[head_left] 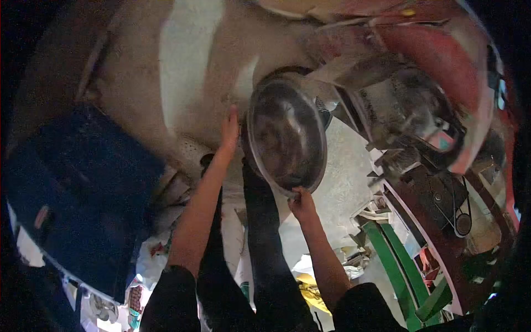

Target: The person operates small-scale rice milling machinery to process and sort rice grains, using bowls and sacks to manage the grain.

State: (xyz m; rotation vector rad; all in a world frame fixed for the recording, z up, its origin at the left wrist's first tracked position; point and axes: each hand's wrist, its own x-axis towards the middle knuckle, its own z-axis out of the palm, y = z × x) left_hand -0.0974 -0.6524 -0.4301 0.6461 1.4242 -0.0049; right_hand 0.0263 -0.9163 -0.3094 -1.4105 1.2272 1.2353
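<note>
A large dark basin with a wide rim is held in front of my legs, its hollow turned towards me. My right hand grips the rim at its lower edge, with the thumb over the rim. Just left of the basin is my left hand, its fingers stretched out. A narrow gap seems to separate that hand from the basin wall. What lies behind the basin is hidden.
At the left stands a dark blue box-like piece. On the right is a machine with a belt and pulley, beside a green metal frame. Yellow material lies near my right forearm. A metal hopper-like part rises upper right.
</note>
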